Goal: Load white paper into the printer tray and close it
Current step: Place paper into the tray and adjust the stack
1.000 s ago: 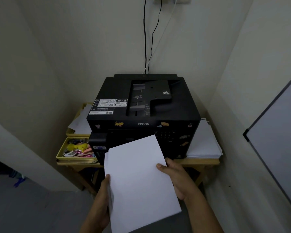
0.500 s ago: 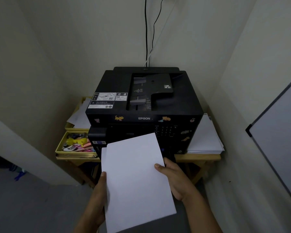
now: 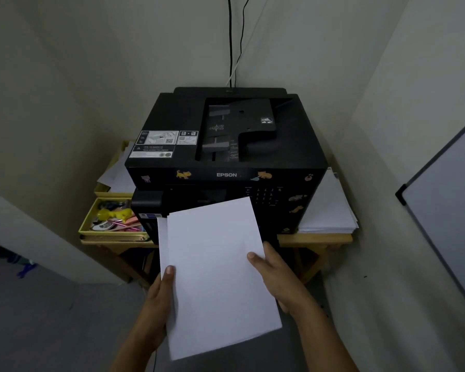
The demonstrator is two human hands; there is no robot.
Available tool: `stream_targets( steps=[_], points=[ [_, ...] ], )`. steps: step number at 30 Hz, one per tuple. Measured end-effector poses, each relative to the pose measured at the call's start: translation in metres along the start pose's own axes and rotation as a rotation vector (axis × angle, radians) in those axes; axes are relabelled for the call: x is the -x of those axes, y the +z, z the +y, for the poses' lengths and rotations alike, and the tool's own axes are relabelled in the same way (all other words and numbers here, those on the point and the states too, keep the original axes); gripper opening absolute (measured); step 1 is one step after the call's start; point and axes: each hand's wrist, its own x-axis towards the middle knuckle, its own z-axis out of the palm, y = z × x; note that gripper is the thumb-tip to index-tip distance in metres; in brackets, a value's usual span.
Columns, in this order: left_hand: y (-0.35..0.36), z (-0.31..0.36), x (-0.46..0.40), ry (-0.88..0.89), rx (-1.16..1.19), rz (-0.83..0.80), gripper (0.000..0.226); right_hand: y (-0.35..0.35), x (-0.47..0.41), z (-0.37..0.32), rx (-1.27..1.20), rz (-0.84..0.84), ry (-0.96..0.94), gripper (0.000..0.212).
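White paper stack is held in front of the black printer, w/ its far edge over the lower front of the printer; the stack is tilted a bit, far corner toward the right; left hand grips the left long edge, thumb on top and the other fingers under the sheets; right hand holds the right long edge, thumb lying on the top sheet, fingers hidden below; the printer tray itself I cannot see, the paper covers that part; printer stands on a small wooden table in the corner of the room; yellow tray w/ pens and small stationery is on the left beside the printer; another pile of white sheets lies on the table at the right side, touching or just beside the printer; black cables go up the wall behind; a whiteboard leans at the right wall
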Motion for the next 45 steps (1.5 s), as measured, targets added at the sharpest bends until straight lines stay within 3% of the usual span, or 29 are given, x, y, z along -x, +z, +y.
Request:
stream_targets(
  steps=[5,11,20,24,28,43,45],
  points=[
    [-0.003,-0.006,-0.004,0.004,-0.014,0.006,0.055,0.0,0.0,0.001,0.005,-0.009,-0.029,0.04],
    [-0.006,-0.008,-0.002,-0.039,-0.019,0.033,0.035,0.002,0.002,0.006,0.003,-0.014,-0.032,0.032],
    [-0.011,-0.021,-0.01,-0.029,-0.033,0.021,0.065,0.011,-0.004,0.035,-0.002,0.061,-0.003,0.031],
    [-0.014,-0.025,-0.019,-0.014,-0.045,0.044,0.042,0.014,-0.008,0.056,-0.029,0.117,-0.007,0.037],
    [-0.032,-0.032,-0.032,-0.029,-0.038,0.104,0.071,0.001,-0.014,0.072,-0.136,0.209,0.026,0.036],
    [-0.079,-0.048,-0.049,0.013,-0.061,0.186,0.098,-0.016,-0.053,0.099,-0.139,0.235,0.209,0.033],
    [-0.081,-0.042,-0.048,0.014,-0.051,0.183,0.093,-0.016,-0.061,0.101,-0.121,0.24,0.232,0.035]
  ],
)
